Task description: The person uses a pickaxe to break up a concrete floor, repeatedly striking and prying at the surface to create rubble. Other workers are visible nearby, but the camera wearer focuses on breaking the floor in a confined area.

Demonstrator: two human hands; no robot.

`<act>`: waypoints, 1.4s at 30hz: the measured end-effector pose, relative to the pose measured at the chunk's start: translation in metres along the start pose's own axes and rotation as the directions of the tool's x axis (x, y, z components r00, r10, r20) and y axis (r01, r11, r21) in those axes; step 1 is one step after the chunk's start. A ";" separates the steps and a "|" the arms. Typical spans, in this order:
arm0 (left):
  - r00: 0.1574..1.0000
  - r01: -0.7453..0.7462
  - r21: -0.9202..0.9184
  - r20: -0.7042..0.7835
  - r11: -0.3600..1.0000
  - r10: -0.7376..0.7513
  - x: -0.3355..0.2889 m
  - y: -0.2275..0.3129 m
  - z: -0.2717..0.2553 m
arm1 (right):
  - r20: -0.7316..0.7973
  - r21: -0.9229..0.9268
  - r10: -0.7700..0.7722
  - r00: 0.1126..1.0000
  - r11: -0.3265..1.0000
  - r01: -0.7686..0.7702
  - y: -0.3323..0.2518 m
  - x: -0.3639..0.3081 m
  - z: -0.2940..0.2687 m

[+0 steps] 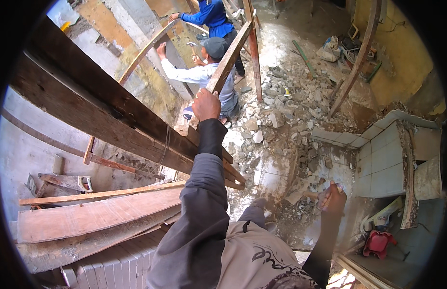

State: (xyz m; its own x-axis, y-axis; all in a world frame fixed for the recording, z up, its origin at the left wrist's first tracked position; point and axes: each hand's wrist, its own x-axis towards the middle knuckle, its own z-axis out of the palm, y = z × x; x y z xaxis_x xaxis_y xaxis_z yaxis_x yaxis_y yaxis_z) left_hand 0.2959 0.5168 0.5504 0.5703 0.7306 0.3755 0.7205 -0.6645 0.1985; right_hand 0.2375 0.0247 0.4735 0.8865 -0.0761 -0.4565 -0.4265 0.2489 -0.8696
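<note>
With my left arm stretched forward, my left hand (206, 104) is wrapped round the lower end of a slanting wooden timber (230, 57). Just below that hand, dark heavy beams (108, 113) run across from the upper left. My right hand (332, 196) is held low at the right in a fist above the rubble. A short pale-brown piece (310, 194) shows beside the fist, perhaps a handle; blur hides whether the fingers hold it.
Two co-workers, one in a blue top (211, 18) and one in a grey cap (215, 48) with a hammer (191, 45), work by the wall. Broken rubble (276, 111) covers the floor. A handsaw (67, 182) and stacked boards (103, 214) lie left; a tiled ledge (381, 156) stands right.
</note>
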 end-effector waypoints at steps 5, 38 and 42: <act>1.000 0.001 -0.011 -0.005 1.000 -0.001 -0.001 -0.001 0.001 | -0.005 -0.007 0.012 1.000 1.000 -0.012 0.003 0.002 -0.006; 0.999 -0.021 0.019 -0.042 1.000 0.021 0.000 -0.001 0.004 | -0.009 0.036 0.017 1.000 0.999 -0.017 0.010 -0.016 0.000; 0.998 -0.034 0.029 -0.046 0.999 0.036 0.000 -0.002 0.006 | -0.021 0.013 0.013 1.000 1.000 -0.013 0.013 -0.014 0.000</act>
State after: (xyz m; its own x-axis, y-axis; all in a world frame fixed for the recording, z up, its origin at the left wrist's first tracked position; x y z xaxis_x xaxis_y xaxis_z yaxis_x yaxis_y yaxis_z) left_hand 0.2967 0.5191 0.5450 0.5770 0.6985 0.4233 0.7117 -0.6842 0.1589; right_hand 0.2191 0.0287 0.4687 0.8768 -0.0925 -0.4719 -0.4356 0.2626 -0.8610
